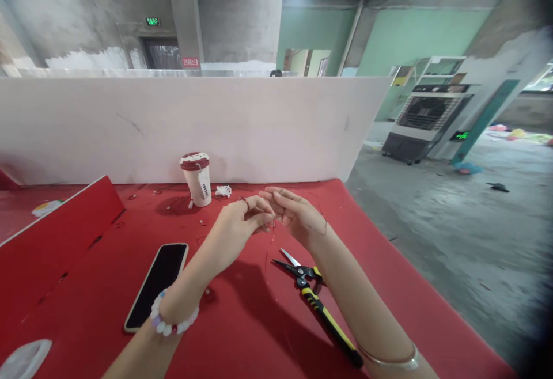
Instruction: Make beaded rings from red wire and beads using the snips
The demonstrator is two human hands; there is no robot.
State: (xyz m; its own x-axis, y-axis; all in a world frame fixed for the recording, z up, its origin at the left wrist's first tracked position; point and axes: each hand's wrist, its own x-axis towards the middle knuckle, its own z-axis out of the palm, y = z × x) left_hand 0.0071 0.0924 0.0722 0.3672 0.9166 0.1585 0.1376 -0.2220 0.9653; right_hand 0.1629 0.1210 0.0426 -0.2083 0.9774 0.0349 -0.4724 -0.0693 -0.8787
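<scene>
My left hand [244,218] is closed, thumb and forefinger pinched on a thin red cord [272,239] that hangs down toward the table. My right hand [298,212] meets it at the fingertips, its fingers bent around the same spot. A fine dark strand runs across the heel of the right hand, and what lies between those fingertips is too small to make out. Below the hands, a pair of shears [317,304] with black and yellow handles lies with its blades apart, partly behind my right forearm. A phone [161,281] with a dark screen lies left of my left forearm.
On the red table [242,333] stand a lidded paper coffee cup [199,186] and a crumpled white scrap [223,191]. Small beads and cord bits are scattered about. A white partition [259,125] closes the back; a red divider [64,252] stands left. A white dish [26,359] sits front left.
</scene>
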